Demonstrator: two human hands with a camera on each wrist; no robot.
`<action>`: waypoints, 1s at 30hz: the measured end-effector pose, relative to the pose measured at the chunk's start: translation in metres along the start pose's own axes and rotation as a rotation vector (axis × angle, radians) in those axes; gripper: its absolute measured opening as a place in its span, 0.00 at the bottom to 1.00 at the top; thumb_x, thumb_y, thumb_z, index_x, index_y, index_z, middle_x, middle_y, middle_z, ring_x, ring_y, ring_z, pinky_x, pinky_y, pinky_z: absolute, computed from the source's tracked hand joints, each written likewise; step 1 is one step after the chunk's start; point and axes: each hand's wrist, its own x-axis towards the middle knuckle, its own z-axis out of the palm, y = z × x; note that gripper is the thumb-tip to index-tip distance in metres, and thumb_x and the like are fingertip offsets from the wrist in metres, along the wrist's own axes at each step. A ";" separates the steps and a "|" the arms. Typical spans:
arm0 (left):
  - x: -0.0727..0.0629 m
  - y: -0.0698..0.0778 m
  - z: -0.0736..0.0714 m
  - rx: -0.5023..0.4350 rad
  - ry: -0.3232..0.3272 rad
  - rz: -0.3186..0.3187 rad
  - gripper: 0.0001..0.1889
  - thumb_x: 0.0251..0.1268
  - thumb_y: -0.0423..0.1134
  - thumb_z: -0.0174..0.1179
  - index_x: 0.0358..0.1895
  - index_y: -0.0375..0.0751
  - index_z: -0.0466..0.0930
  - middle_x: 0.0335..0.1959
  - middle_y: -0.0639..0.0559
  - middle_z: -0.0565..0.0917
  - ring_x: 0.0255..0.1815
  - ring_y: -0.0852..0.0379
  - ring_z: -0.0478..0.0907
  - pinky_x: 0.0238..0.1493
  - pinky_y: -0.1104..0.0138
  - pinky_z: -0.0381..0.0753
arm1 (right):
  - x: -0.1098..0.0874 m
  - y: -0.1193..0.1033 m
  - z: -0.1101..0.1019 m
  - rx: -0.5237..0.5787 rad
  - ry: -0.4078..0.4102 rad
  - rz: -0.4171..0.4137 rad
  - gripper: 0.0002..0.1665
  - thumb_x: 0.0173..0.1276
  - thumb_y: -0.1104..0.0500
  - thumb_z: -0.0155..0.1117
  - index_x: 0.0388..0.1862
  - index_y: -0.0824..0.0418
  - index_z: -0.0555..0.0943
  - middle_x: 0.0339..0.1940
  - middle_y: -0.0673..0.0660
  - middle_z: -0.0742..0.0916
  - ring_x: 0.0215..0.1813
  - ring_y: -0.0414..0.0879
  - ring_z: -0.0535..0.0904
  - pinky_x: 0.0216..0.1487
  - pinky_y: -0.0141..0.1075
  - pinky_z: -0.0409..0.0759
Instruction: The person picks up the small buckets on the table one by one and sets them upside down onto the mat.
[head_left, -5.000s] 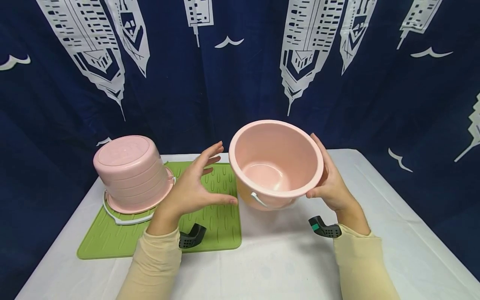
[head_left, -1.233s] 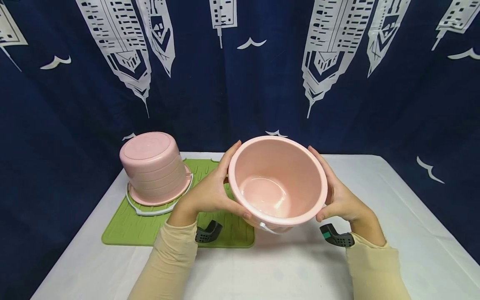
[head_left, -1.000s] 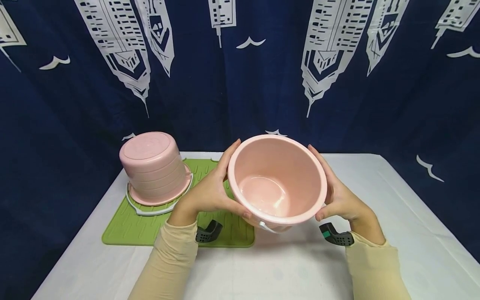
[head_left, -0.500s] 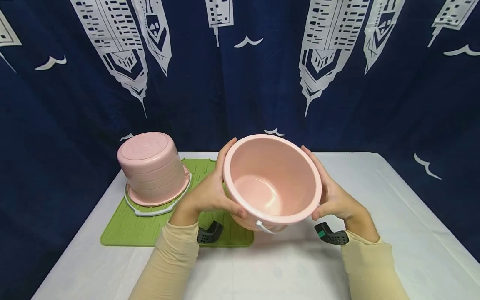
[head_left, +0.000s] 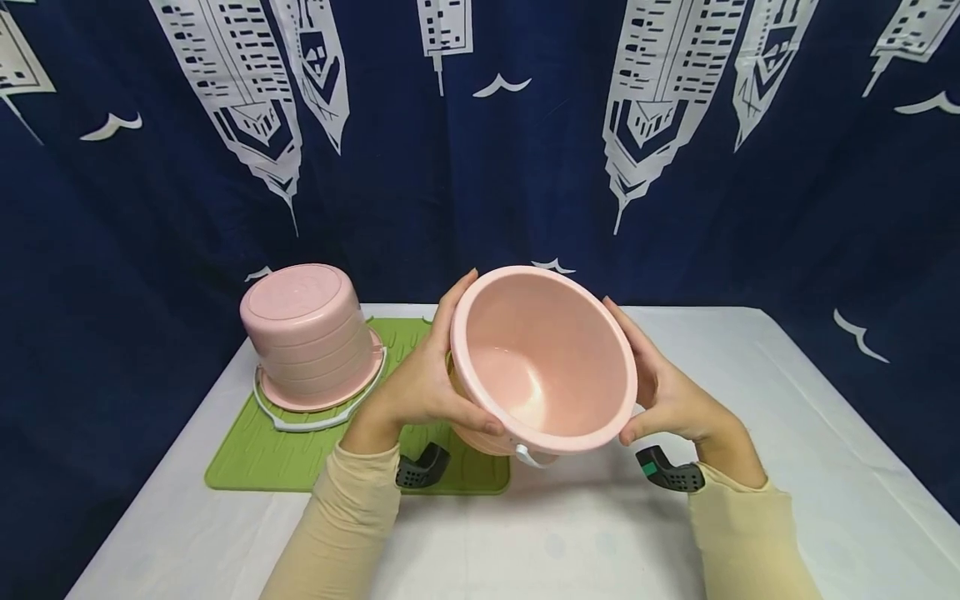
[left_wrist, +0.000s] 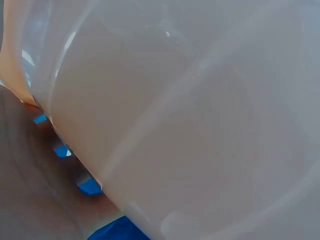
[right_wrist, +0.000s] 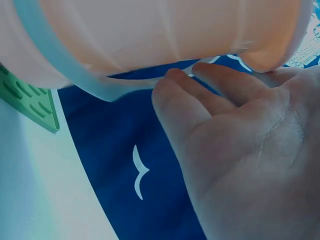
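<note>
Firstly, behind everything we have a dark blue curtain, on which white buildings are printed with their points directed down. In front of it stands our worktop, covered with a white cloth. On its left part lies a green mat with short raised ridges.

Next in size comes the pink bucket, which we hold raised above the worktop, by the right part of the mat. It is tilted, so its mouth is turned toward us and we see its bottom inside. To the left of it, the second bucket, also pink, stands upside down on the mat.

Our left sleeve and right sleeve are beige. Our left grip is clamped on the pink bucket at its left side, the thumb in front, just under the rim, and the fingers behind. Our right grip is curved round the right side of the same rim; how firmly it presses, we cannot tell.

The white handle of the second bucket lies on the mat. Smallest are two black wrist pieces, the right one with a green patch.
</note>
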 end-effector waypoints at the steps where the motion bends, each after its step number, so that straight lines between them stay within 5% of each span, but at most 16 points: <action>1: 0.000 0.001 0.000 -0.002 -0.003 0.000 0.78 0.26 0.48 0.89 0.82 0.62 0.37 0.77 0.52 0.57 0.70 0.44 0.62 0.66 0.46 0.69 | 0.000 0.000 0.000 -0.007 -0.006 0.009 0.86 0.40 0.65 0.89 0.84 0.49 0.35 0.84 0.56 0.46 0.78 0.47 0.54 0.66 0.40 0.72; 6: 0.001 0.006 0.000 0.012 -0.008 0.001 0.80 0.22 0.25 0.86 0.82 0.60 0.37 0.76 0.48 0.57 0.69 0.38 0.62 0.65 0.42 0.69 | 0.000 0.000 -0.002 -0.032 -0.027 0.039 0.88 0.38 0.74 0.86 0.84 0.50 0.34 0.84 0.56 0.46 0.78 0.47 0.56 0.66 0.41 0.72; 11: 0.001 0.010 0.001 0.016 -0.005 0.004 0.80 0.21 0.22 0.86 0.82 0.60 0.39 0.76 0.44 0.58 0.69 0.35 0.62 0.66 0.40 0.67 | 0.000 0.002 -0.004 -0.045 -0.058 0.005 0.87 0.38 0.78 0.84 0.84 0.53 0.33 0.84 0.57 0.45 0.78 0.47 0.56 0.66 0.40 0.72; 16: 0.000 0.014 0.001 0.042 0.000 0.013 0.81 0.19 0.25 0.87 0.82 0.56 0.39 0.75 0.43 0.60 0.69 0.37 0.63 0.66 0.41 0.66 | 0.001 0.004 -0.005 -0.047 -0.091 -0.019 0.87 0.40 0.76 0.84 0.84 0.53 0.31 0.84 0.60 0.46 0.79 0.47 0.54 0.69 0.38 0.68; 23: 0.001 0.019 0.004 0.190 0.033 -0.020 0.82 0.16 0.36 0.91 0.81 0.65 0.41 0.74 0.51 0.65 0.68 0.54 0.67 0.68 0.51 0.68 | 0.006 0.003 -0.002 -0.075 -0.063 -0.108 0.83 0.48 0.54 0.87 0.83 0.55 0.31 0.83 0.62 0.42 0.82 0.48 0.42 0.73 0.35 0.60; 30: 0.001 0.028 0.010 0.379 0.051 -0.041 0.81 0.16 0.54 0.90 0.81 0.66 0.40 0.74 0.60 0.64 0.70 0.59 0.65 0.68 0.57 0.68 | 0.012 -0.017 0.017 -0.215 0.049 -0.104 0.91 0.33 0.54 0.92 0.84 0.56 0.34 0.84 0.57 0.41 0.82 0.54 0.34 0.76 0.35 0.47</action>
